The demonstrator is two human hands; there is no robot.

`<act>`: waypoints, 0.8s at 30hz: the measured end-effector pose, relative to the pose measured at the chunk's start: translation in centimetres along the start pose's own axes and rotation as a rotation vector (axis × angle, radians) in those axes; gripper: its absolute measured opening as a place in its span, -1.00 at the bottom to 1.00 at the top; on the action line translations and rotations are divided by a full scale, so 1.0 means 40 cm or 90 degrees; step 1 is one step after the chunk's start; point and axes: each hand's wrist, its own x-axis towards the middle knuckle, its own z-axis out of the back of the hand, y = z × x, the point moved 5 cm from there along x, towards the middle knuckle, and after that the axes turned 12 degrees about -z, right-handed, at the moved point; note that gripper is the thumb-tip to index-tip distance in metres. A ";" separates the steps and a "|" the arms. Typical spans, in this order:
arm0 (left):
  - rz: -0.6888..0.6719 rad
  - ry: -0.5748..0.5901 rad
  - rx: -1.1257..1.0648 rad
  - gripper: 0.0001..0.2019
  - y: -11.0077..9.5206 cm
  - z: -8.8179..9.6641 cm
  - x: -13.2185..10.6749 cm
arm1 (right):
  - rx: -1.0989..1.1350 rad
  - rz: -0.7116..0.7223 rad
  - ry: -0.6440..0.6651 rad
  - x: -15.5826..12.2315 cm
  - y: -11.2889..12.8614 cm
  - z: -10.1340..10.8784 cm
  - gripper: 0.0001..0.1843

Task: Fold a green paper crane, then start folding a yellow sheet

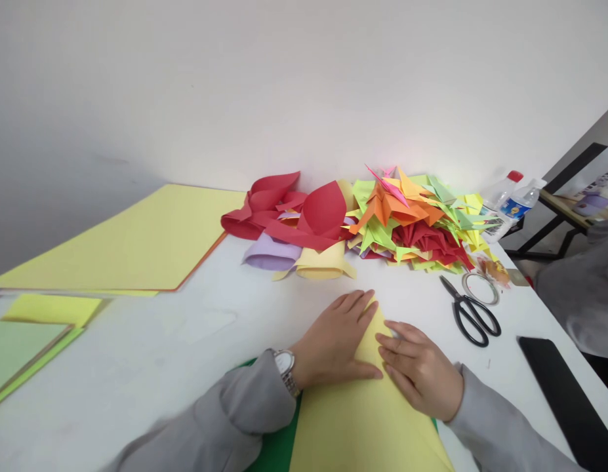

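A pale yellow sheet of paper, folded to a point at its far end, lies in front of me over a green sheet. My left hand, with a watch on its wrist, rests flat on the paper's left side, fingers stretched toward the tip and thumb out to the right. Along the right slanted edge lies my right hand, its fingers extended and touching the paper. Both hands press on the sheet without gripping it. The sheet's near end runs out of view.
Behind are rolled paper shapes and a heap of folded coloured paper. Scissors, a tape roll, bottles and a black flat strip are on the right. Large yellow sheets and green paper lie left. A person's grey sleeve shows far right.
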 end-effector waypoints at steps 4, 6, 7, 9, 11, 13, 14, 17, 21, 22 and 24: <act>-0.002 0.003 0.001 0.00 -0.002 0.003 0.000 | 0.010 -0.010 0.000 0.001 0.002 0.002 -0.70; -0.003 0.001 -0.002 -0.01 -0.003 0.006 0.002 | 0.030 -0.016 -0.004 0.003 0.002 0.006 -0.72; -0.004 -0.002 -0.003 -0.02 -0.003 0.007 0.002 | 0.047 -0.019 -0.005 0.004 0.001 0.009 -0.73; -0.006 -0.010 -0.003 -0.04 -0.003 0.010 0.003 | 0.086 -0.029 -0.011 0.008 -0.006 0.014 -0.74; -0.006 -0.014 0.003 -0.03 -0.003 0.011 0.003 | 0.110 -0.048 -0.027 0.016 -0.018 0.019 -0.71; -0.006 -0.015 0.010 -0.02 -0.003 0.011 0.003 | 0.096 -0.070 -0.037 0.027 -0.030 0.019 -0.66; -0.006 -0.017 0.013 -0.02 -0.003 0.012 0.002 | 0.078 -0.076 -0.033 0.033 -0.034 0.017 -0.63; -0.009 -0.014 0.017 -0.03 -0.005 0.013 0.003 | 0.014 -0.072 0.009 0.048 -0.035 0.006 -0.58; -0.009 -0.006 0.025 -0.04 -0.005 0.013 0.005 | -0.033 -0.070 0.048 0.051 -0.028 -0.002 -0.56; -0.008 -0.006 0.027 -0.04 -0.005 0.013 0.005 | -0.040 -0.073 0.051 0.049 -0.026 -0.002 -0.55; -0.007 -0.003 0.026 -0.05 -0.004 0.011 0.005 | -0.052 -0.074 0.053 0.043 -0.023 -0.003 -0.54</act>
